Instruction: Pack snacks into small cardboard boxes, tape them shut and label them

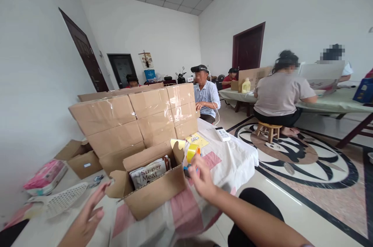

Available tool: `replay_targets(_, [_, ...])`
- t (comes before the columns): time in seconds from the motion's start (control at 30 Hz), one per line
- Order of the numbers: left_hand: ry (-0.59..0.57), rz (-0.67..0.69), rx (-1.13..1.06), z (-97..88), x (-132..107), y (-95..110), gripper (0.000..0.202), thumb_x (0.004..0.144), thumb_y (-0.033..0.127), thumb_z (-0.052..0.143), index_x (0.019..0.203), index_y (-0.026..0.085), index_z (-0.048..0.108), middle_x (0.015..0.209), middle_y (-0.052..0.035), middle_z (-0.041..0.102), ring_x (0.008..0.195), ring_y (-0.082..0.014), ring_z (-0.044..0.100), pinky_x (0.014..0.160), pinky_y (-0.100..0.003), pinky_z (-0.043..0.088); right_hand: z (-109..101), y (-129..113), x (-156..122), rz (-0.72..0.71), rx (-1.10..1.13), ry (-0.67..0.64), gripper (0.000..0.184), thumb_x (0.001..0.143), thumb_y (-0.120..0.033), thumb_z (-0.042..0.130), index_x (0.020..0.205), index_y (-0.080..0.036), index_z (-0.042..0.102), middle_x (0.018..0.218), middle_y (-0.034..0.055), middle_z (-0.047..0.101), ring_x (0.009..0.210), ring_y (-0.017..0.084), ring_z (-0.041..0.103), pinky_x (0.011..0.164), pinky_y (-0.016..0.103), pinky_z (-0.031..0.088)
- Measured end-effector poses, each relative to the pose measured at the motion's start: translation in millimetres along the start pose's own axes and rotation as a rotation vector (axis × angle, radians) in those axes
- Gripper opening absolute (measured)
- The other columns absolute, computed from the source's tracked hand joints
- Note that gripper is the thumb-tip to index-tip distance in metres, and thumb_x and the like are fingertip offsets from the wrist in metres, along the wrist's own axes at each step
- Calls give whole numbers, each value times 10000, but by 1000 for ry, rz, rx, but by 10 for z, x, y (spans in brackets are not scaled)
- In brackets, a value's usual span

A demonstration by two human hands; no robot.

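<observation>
An open cardboard box (157,198) sits on the table before me, with a "Super Meal" packet (150,172) standing inside. My left hand (87,214) is beside the box's left end flap (121,184), fingers stretched and thumb apart, holding nothing; whether the fingertips touch the flap I cannot tell. At the box's right end, my right hand (202,179) has curled fingers around the blue part of a tape dispenser (193,153) carrying a yellow roll. My fingers partly hide this dispenser. The raised right flap (178,153) is just left of it.
Taped cardboard boxes (154,116) form a wall behind the open box. On the left lie a pink packet (46,177), a white perforated scoop-like piece (65,199) and another open carton (83,161). A white device (223,134) rests at the right edge. Other people sit beyond.
</observation>
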State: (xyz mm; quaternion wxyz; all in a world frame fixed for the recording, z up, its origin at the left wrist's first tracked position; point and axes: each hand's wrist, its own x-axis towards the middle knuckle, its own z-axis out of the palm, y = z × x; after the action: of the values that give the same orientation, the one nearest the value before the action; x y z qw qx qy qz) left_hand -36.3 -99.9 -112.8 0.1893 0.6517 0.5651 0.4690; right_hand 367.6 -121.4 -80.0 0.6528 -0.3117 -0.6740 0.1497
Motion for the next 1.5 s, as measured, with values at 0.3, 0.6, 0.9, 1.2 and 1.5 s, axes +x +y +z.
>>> replay_targets(0.3, [24,-35,31,637,36,540,538,715,646,691,1010,201,760,1280,-148,685,1290,-395,561,1166,-546,379,137,461,185,324,262,-168,312,979,-517,457,1162,-272,517,1045,68,603,1007,232,588,865,391,476])
replay_targets(0.6, [95,-314,-384,789,-83,943,758,777,555,685,1461,306,472,1543,-71,486,1344,-332,534,1027,-394,537,176,411,201,124,4,-347,277,978,-474,500,869,-224,551,1085,75,578,1065,238,566,979,422,445])
replay_targets(0.9, [192,-282,-307,925,-2,853,759,808,368,599,1534,302,388,1570,-98,340,1485,-321,308,1226,-484,279,285,598,186,276,-5,-320,836,806,-352,739,1514,-278,300,1457,119,497,1281,277,533,1083,483,442])
replay_targets(1.2, [183,-325,-319,937,-47,916,753,842,341,550,1561,327,326,1617,-77,280,1503,-303,290,1207,-472,318,522,674,473,375,221,-253,765,819,-346,724,1512,-347,401,1541,65,466,1429,256,427,1171,479,344])
replay_targets(1.5, [120,186,500,840,-110,812,388,999,408,399,1241,299,681,1381,-75,634,1341,-321,478,1182,-601,189,592,783,582,201,40,-197,262,915,-349,584,1054,-237,776,1033,75,753,1039,241,666,1009,423,475])
